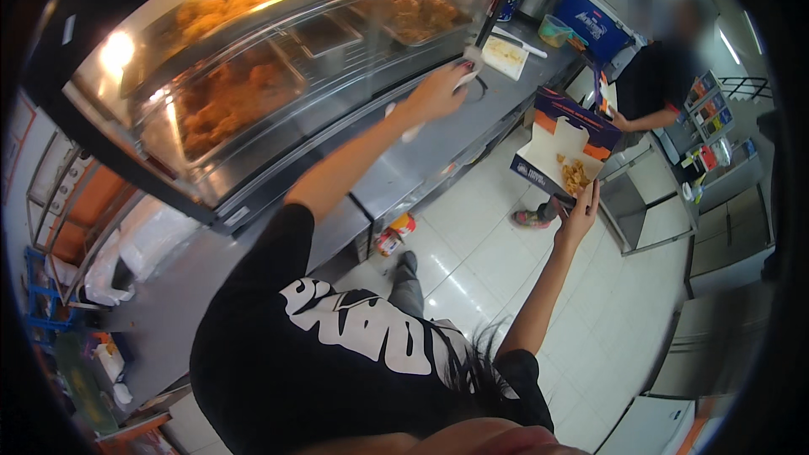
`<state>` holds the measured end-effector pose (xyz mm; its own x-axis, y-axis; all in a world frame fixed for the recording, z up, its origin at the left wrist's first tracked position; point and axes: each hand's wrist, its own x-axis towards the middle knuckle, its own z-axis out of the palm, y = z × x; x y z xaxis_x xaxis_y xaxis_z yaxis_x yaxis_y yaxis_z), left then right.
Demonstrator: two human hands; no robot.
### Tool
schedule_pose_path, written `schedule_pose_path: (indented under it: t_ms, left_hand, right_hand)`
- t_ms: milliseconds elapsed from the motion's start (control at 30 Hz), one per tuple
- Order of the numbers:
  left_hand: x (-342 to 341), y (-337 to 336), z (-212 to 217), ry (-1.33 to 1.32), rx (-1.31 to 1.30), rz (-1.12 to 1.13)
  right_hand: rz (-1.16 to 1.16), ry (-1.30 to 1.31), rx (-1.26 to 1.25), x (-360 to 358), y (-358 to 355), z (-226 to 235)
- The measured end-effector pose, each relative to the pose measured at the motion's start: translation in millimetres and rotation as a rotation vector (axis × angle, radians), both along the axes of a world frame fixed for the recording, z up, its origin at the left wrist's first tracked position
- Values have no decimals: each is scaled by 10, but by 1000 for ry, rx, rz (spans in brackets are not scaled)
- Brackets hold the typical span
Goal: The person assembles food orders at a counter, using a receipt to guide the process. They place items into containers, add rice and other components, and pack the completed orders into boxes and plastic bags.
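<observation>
My right hand (580,212) holds an open cardboard takeaway box (539,156), dark blue and orange outside and white inside, from below at its near corner. Golden fried pieces (575,175) lie in one corner of the box, and its lid stands raised. My left hand (438,93) reaches over the steel counter (396,164) beside the end of the glass food display case (337,109). Its fingers are curled around something small and pale that I cannot make out. Close by, a thin dark loop (482,88) lies on the counter.
Trays of fried chicken (232,101) fill the lit case. Past my left hand are a white cutting board (504,55), a plastic tub (554,31) and a blue cooler box (592,24). A co-worker (653,67) stands beyond my box, near another open box (603,93).
</observation>
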<state>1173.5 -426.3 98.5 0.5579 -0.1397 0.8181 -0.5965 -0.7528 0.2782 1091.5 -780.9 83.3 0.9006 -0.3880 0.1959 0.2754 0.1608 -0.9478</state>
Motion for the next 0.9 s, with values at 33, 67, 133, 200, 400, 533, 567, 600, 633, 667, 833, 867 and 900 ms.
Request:
schedule_pose_path:
  t_ms: [33, 67, 133, 200, 400, 533, 567, 600, 633, 667, 833, 867, 900]
  left_hand:
    - [347, -73, 100, 96, 111, 32]
    - [699, -132, 227, 161, 219, 67]
    - [1332, -238, 446, 226, 477, 152]
    - [1915, -303, 638, 293, 592, 283]
    - [2898, -322, 727, 283, 1321, 758]
    - [2934, -151, 727, 221, 1104, 561]
    - [2899, -70, 725, 95, 1149, 589]
    - [2879, -45, 740, 107, 1147, 574]
    - [2857, -19, 743, 26, 1079, 560]
    - [2852, -24, 758, 5, 1039, 566]
    - [2907, -165, 860, 153, 1003, 564]
    - [2885, -170, 876, 184, 990, 548]
    - [2829, -152, 881, 184, 954, 554]
  right_hand:
    - [11, -9, -2, 248, -73, 24]
    - [17, 10, 41, 465, -140, 40]
    - [92, 20, 181, 940, -215, 82]
    - [138, 71, 261, 1345, -254, 99]
    - [221, 166, 293, 2176, -226, 34]
    - [301, 199, 454, 2552, -81, 5]
    - [338, 190, 472, 2637, -40, 17]
    - [383, 185, 513, 2707, 10, 41]
    - [438, 180, 521, 2773, 66, 72]
    - [495, 179, 540, 2819, 122, 109]
    - [522, 88, 485, 2830, 333, 323]
    - [546, 90, 489, 2805, 357, 365]
    - [598, 63, 472, 2776, 372, 406]
